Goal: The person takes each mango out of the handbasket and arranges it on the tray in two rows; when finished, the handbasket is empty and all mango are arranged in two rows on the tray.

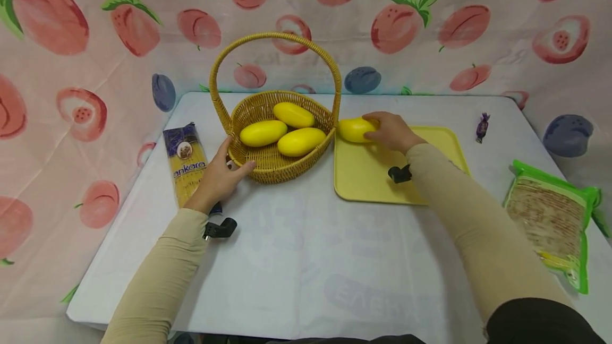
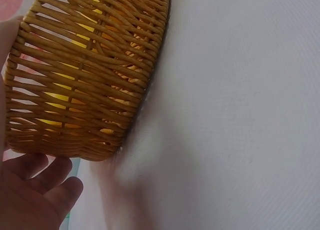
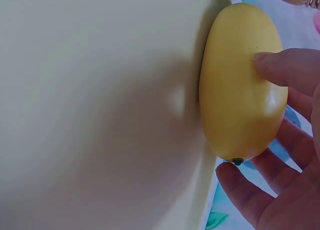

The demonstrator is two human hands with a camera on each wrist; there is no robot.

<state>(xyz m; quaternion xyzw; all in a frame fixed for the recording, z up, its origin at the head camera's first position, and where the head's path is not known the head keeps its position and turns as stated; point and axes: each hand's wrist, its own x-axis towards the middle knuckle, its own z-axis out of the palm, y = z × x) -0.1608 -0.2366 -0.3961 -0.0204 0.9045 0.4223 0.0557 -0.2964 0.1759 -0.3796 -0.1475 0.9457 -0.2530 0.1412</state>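
Observation:
A wicker basket with a tall arched handle stands at the back of the table, and three yellow mangoes lie inside it. My left hand holds the basket's near left rim; its thumb reaches over the edge while the fingers lie along the outside, beside the woven wall. My right hand grips another yellow mango over the far left corner of the yellow tray. The thumb presses the mango's side, and the other fingers curl round its far side and its end with the dark stem nub.
Left of the basket lies a pack of Ankara pasta, partly behind my left hand. A purple wrapped candy sits at the back right. A green-edged bag of flat brown food lies along the right table edge. Fruit-print cloth hangs behind.

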